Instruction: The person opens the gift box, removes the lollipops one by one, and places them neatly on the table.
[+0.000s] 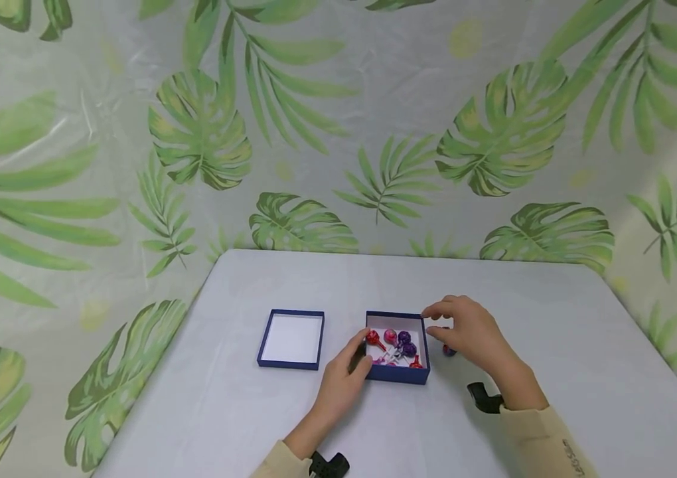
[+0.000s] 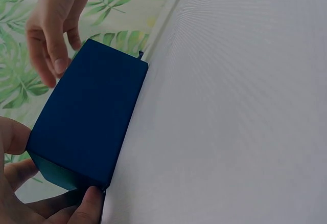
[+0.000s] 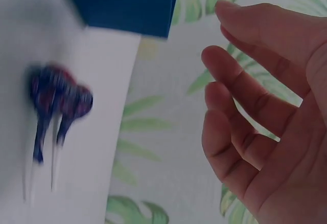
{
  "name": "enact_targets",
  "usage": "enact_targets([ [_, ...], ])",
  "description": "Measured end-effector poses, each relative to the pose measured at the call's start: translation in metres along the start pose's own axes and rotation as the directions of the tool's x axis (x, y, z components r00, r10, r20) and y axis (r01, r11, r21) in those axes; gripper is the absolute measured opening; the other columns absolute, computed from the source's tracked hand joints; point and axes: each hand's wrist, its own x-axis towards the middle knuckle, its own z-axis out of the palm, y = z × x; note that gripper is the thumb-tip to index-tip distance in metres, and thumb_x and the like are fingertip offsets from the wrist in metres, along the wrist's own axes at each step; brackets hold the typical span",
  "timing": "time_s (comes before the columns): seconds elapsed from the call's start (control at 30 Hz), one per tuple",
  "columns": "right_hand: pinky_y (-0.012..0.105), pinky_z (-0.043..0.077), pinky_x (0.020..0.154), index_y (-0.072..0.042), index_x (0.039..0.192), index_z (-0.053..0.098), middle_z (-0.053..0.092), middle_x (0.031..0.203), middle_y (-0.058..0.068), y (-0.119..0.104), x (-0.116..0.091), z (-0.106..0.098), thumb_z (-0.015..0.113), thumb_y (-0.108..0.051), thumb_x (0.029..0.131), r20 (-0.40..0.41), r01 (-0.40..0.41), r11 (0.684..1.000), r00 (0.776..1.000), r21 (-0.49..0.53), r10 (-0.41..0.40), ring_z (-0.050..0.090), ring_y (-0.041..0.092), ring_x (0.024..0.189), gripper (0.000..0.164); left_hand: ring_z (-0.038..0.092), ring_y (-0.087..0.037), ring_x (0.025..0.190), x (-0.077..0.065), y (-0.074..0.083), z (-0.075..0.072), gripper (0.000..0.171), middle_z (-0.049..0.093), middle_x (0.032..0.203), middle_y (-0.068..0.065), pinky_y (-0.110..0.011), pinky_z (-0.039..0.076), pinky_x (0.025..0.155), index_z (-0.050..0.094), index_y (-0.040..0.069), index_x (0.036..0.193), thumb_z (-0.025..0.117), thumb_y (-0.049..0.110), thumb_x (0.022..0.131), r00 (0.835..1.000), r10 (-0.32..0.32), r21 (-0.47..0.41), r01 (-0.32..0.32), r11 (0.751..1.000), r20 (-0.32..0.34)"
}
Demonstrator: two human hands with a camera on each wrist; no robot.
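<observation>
A dark blue box [image 1: 397,374] with a white inside stands on the white table. In it lie several wrapped lollipops [image 1: 390,336], red, pink and purple. My left hand [image 1: 341,378] grips the box's left side, its thumb toward the near corner; the left wrist view shows fingers at the blue box [image 2: 92,111] edges. My right hand [image 1: 470,332] hovers by the box's right wall, fingers loosely bent and holding nothing in the right wrist view. On the table just right of the box lie lollipops [image 3: 59,93] in dark blue and red wrappers, partly hidden by the right hand in the head view.
To the left of the box lies a shallow blue-rimmed lid [image 1: 289,364] with its white inside facing up. The white table [image 1: 225,411] reaches back to a leaf-patterned curtain [image 1: 386,133]. Black wrist devices [image 1: 484,398] sit at both wrists.
</observation>
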Motion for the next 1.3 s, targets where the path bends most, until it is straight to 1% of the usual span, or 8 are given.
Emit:
enact_targets([
  [0.17,0.042,0.054,0.076,-0.021,0.105,0.079,0.069,0.100,-0.006,-0.015,0.004,0.014,0.084,-0.019,0.083,0.028,0.025,1.000,0.999,0.000,-0.025,0.058,0.020,0.095,0.023,0.040,-0.021,0.142,0.000,-0.001,0.001,0.051,0.043,0.155,0.002,-0.045,0.034,0.115,0.044,0.028,0.154,0.053,0.023,0.104,1.000,-0.007,-0.001,0.007,1.000,0.007],
  [0.3,0.039,0.053,0.075,-0.022,0.105,0.079,0.069,0.099,-0.006,-0.023,0.006,0.027,0.086,-0.021,0.080,0.063,0.055,0.998,0.997,-0.023,-0.053,0.054,0.016,0.092,0.025,0.039,-0.017,0.142,0.000,-0.002,0.000,0.051,0.042,0.155,0.006,-0.042,0.032,0.116,0.044,0.032,0.153,0.054,0.022,0.104,1.000,-0.024,0.004,0.024,1.000,0.009],
  [0.43,0.032,0.049,0.069,-0.023,0.102,0.080,0.069,0.096,-0.005,-0.027,0.008,0.039,0.087,-0.020,0.078,0.093,0.079,0.996,0.993,-0.040,-0.075,0.049,0.013,0.086,0.025,0.040,-0.017,0.141,0.001,-0.002,-0.001,0.051,0.043,0.154,0.005,-0.042,0.033,0.116,0.044,0.030,0.153,0.054,0.021,0.104,1.000,-0.014,0.013,0.014,1.000,0.006],
  [0.6,0.029,0.048,0.066,-0.023,0.101,0.081,0.070,0.099,-0.006,-0.030,0.008,0.051,0.088,-0.020,0.078,0.138,0.098,0.993,0.987,-0.061,-0.088,0.047,0.012,0.086,0.024,0.042,-0.020,0.140,0.000,0.000,0.000,0.050,0.045,0.153,0.002,-0.045,0.034,0.115,0.045,0.027,0.153,0.054,0.021,0.104,1.000,-0.001,0.016,0.001,1.000,0.003],
  [0.83,0.028,0.048,0.065,-0.024,0.099,0.082,0.069,0.097,-0.008,-0.032,0.008,0.053,0.089,-0.021,0.076,0.138,0.140,0.986,0.982,-0.094,-0.127,0.048,0.012,0.084,0.025,0.042,-0.019,0.140,0.000,0.000,0.002,0.050,0.046,0.153,0.002,-0.043,0.034,0.115,0.046,0.027,0.153,0.055,0.020,0.104,1.000,0.005,0.020,-0.005,1.000,-0.005],
  [1.03,0.034,0.042,0.070,-0.027,0.091,0.082,0.067,0.091,-0.012,-0.033,0.006,0.054,0.091,-0.022,0.074,0.133,0.186,0.973,0.977,-0.140,-0.168,0.048,0.013,0.082,0.020,0.043,-0.020,0.139,0.000,0.002,0.003,0.050,0.046,0.152,0.001,-0.044,0.035,0.115,0.046,0.026,0.153,0.055,0.020,0.104,1.000,0.017,0.015,-0.017,1.000,-0.001],
  [1.17,0.036,0.040,0.072,-0.029,0.089,0.082,0.065,0.091,-0.013,-0.035,0.005,0.056,0.091,-0.023,0.074,0.146,0.188,0.969,0.975,-0.159,-0.165,0.048,0.014,0.085,0.018,0.043,-0.020,0.139,-0.001,0.001,0.003,0.050,0.046,0.152,0.001,-0.044,0.035,0.114,0.046,0.026,0.153,0.054,0.020,0.104,1.000,0.012,0.030,-0.012,0.999,-0.002],
  [1.3,0.036,0.039,0.072,-0.030,0.089,0.082,0.065,0.092,-0.013,-0.036,0.005,0.057,0.090,-0.024,0.075,0.166,0.162,0.974,0.977,-0.160,-0.135,0.048,0.014,0.087,0.017,0.043,-0.020,0.140,-0.001,0.000,0.001,0.050,0.046,0.153,0.002,-0.044,0.035,0.115,0.045,0.026,0.153,0.054,0.022,0.104,1.000,0.011,0.036,-0.011,0.999,-0.003],
])
